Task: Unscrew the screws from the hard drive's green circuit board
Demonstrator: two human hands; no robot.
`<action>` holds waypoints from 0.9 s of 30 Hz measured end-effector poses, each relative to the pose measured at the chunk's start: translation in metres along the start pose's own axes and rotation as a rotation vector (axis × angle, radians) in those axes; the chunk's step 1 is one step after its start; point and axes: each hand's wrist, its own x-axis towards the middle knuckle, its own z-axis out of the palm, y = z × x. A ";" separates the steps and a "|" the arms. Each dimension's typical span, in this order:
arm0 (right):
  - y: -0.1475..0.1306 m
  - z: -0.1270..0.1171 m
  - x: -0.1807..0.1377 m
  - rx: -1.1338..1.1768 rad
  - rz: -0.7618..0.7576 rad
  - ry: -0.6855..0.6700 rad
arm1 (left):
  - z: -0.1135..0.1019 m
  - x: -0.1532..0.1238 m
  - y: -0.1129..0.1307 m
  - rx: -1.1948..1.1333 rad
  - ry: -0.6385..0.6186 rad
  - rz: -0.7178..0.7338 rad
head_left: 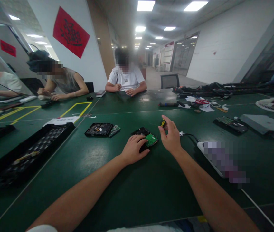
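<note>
A hard drive (151, 140) with a green circuit board lies on the table in front of me. My left hand (135, 149) grips it from the left, with its fingers over the near part and the thumb along the near edge. Just right of the drive, my right hand (171, 134) is raised above the table. Between its thumb and fingers is a screwdriver (163, 123) with a short yellow-and-black handle; its tip cannot be made out. Left of my hands lies an opened black drive case (99, 129), with a loose circuit board (115, 130) beside it.
A long black tray (28, 154) stands at the left. On the right are a phone-like device (211, 161) with a cable, another hard drive (231, 124) and a grey metal box (264, 124). Tools and scraps (201, 102) lie farther back. Other people sit across the table.
</note>
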 end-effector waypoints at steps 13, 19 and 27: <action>0.001 0.005 -0.001 0.081 0.036 -0.033 | 0.001 -0.001 -0.001 -0.006 -0.004 -0.003; 0.007 0.010 -0.003 0.135 0.059 -0.019 | 0.002 -0.001 -0.001 -0.002 0.004 -0.006; 0.002 0.006 -0.002 0.099 0.035 -0.031 | -0.001 0.000 0.000 0.001 -0.003 -0.004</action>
